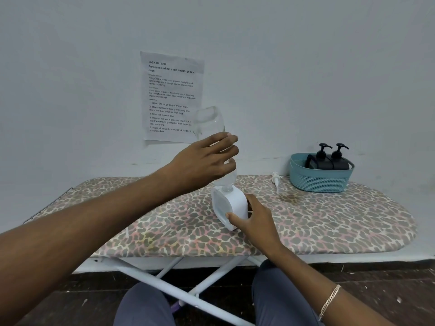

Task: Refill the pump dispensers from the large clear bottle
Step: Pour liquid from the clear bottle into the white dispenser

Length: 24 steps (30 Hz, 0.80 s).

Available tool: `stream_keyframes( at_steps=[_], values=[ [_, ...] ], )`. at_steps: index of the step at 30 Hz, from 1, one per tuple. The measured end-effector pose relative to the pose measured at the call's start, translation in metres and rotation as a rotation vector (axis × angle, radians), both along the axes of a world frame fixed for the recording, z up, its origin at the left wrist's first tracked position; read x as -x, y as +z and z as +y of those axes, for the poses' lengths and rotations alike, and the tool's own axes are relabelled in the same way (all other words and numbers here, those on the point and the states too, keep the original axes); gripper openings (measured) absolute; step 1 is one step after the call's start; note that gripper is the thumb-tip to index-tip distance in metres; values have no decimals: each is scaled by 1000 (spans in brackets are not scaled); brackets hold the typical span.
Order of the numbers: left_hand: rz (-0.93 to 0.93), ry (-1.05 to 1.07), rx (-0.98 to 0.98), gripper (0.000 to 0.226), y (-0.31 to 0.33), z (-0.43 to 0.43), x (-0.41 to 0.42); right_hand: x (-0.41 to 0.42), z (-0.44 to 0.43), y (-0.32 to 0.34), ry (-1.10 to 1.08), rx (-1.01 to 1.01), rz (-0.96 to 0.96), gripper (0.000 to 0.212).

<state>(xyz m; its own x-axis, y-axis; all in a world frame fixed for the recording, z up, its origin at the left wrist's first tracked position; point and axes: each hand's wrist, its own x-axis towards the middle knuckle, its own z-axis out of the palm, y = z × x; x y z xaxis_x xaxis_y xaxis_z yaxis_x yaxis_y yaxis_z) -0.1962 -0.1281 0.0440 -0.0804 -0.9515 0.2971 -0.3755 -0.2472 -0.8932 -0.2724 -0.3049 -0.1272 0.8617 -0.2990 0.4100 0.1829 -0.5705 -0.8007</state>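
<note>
Large clear plastic bottle (pixel 211 121): upended over the middle of the leopard-print ironing board (pixel 329 222), neck down at the open top of the squat white plastic pump dispenser (pixel 231 203); gripped round the body nearer the neck by the left hand (pixel 207 158), fingers curled about it. Probably light and thin-walled, liable to dent under a squeeze, slick if wet; best held mid-body. White dispenser: standing on the padded cover, steadied by the right hand (pixel 256 220), thumb and fingers clasped round its near right side; likely rigid, yet prone to tipping on soft padding. Detached white pump head with tube (pixel 275 181): lying to the far right of the dispenser, just beside a brownish stain (pixel 289 198). Teal perforated plastic basket (pixel 317 182): far right, holding two upright black pump dispensers (pixel 339 162). Printed paper sheet (pixel 171 95): on the wall behind the bottle. No obstruction visible between bottle neck and dispenser mouth.
</note>
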Motion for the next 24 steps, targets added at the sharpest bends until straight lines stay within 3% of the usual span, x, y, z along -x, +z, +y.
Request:
stream_keyframes(
  at_steps=[4, 8, 15, 24],
  values=[
    [16, 19, 38, 49, -1, 2, 0, 0, -1, -1, 4, 2, -5, 49],
    [44, 35, 88, 30, -5, 7, -1, -1, -2, -2, 8, -8, -1, 49],
    [171, 109, 224, 76, -17, 17, 3, -1, -2, -2, 8, -13, 7, 49],
    [265, 246, 399, 58, -42, 25, 2, 0, -3, -2, 7, -26, 13, 48]
  ],
)
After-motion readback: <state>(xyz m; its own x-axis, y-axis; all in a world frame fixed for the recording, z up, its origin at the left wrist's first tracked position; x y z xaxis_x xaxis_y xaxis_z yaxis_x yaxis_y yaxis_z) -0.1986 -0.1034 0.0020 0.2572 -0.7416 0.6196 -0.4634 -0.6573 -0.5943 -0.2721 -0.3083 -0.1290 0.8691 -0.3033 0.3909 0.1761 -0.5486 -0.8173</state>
